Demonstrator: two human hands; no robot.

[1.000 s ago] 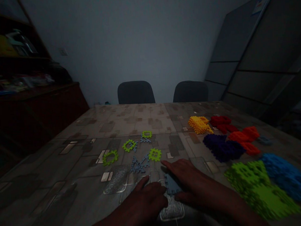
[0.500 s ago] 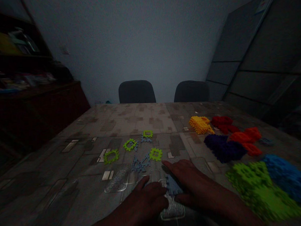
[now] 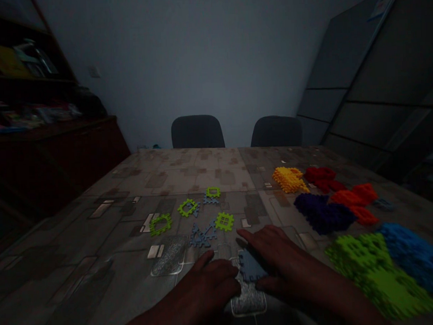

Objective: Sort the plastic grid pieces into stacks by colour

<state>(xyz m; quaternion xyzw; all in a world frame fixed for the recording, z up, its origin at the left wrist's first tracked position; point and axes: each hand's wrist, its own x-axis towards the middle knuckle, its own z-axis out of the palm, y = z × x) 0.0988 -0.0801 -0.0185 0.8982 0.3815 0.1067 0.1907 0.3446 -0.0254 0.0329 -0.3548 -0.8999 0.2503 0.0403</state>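
A grey square interlocking tile (image 3: pixel 251 265) with notched edges lies low in front of me, its right part covered by my right hand. My right hand (image 3: pixel 276 255) grips it between the thumb at the near edge and the fingers at the far side. My left hand (image 3: pixel 215 281) rests just left of the tile, fingers loosely bent, thumb held apart, nothing seen in it. Beyond the hands lie a green window tile (image 3: pixel 224 222), several grey pieces (image 3: pixel 202 236) with slanted edges and green frame tiles (image 3: pixel 161 224), one partly over a grey piece.
On the right stand stacks of tiles: green (image 3: pixel 382 273), blue (image 3: pixel 413 255), dark purple (image 3: pixel 323 213), orange (image 3: pixel 356 200), red (image 3: pixel 321 178) and yellow (image 3: pixel 289 179). Two dark chairs (image 3: pixel 197 131) stand behind the patterned table (image 3: pixel 181 171). A cabinet (image 3: pixel 53 158) is at left.
My right hand has shifted slightly right and away from me. More of the grey tile shows, and a small gap has appeared beside my left hand. The view has shifted a little.
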